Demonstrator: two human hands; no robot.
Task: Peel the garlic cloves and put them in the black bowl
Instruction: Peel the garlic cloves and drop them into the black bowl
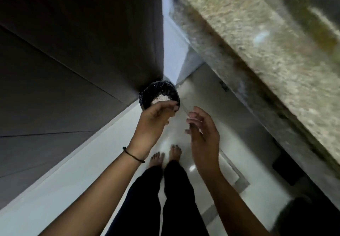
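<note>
I stand over a pale floor and look down. My left hand grips the near rim of the black bowl and holds it up in the air. Pale garlic cloves lie heaped inside the bowl. My right hand hovers just right of the bowl with its fingers loosely spread, holding nothing and apart from the bowl. A thin black band circles my left wrist. The picture is blurred by motion.
A speckled stone counter runs along the right with dark cupboard fronts below it. Dark cabinet panels stand on the left. My bare feet and black trousers are on the glossy white floor between them.
</note>
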